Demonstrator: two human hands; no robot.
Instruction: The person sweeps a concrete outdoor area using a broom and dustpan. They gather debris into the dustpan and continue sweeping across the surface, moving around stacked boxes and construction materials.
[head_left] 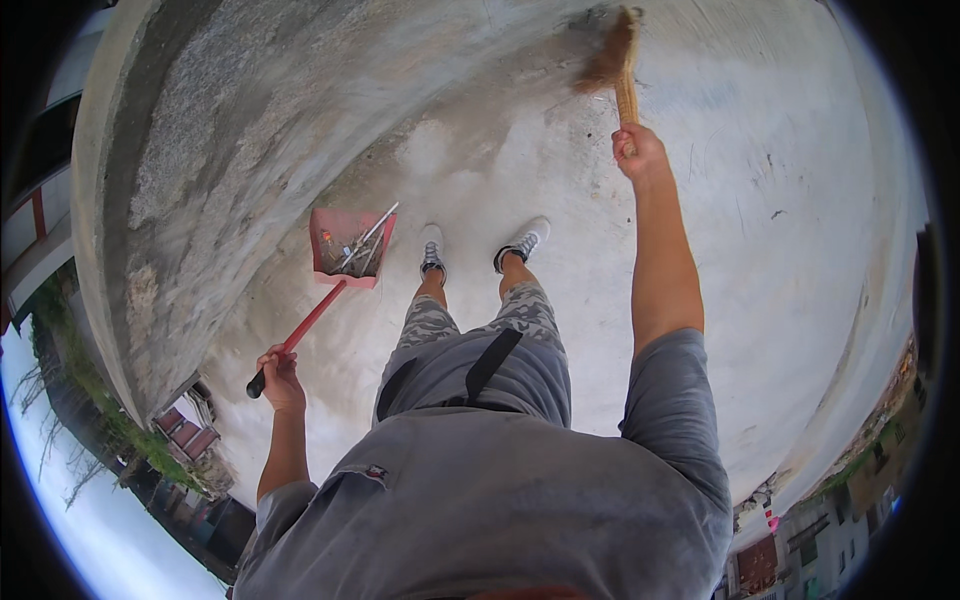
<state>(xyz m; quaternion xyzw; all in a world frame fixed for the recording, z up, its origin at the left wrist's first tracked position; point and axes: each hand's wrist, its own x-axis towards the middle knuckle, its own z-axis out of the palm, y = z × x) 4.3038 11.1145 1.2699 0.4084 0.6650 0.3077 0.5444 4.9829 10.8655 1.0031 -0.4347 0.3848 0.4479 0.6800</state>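
Left hand (281, 366) is gripping one red-handled dustpan (349, 247), its long handle running up-right from the fist, its debris-filled pan lying beyond; right hand (638, 152) is clutching one straw broom (612, 55), bristles pointing ahead past the fist onto the concrete floor (780, 250).

The person stands upright with both feet together, seen from above, wearing a grey short-sleeved shirt and camouflage shorts. The left hand (280, 370) is held low and out to the side, forearm bare, fingers curled shut in a fist-like grip. The right arm stretches far forward and nearly straight, elbow extended, and the right hand (637, 152) is likewise closed in a firm grip.
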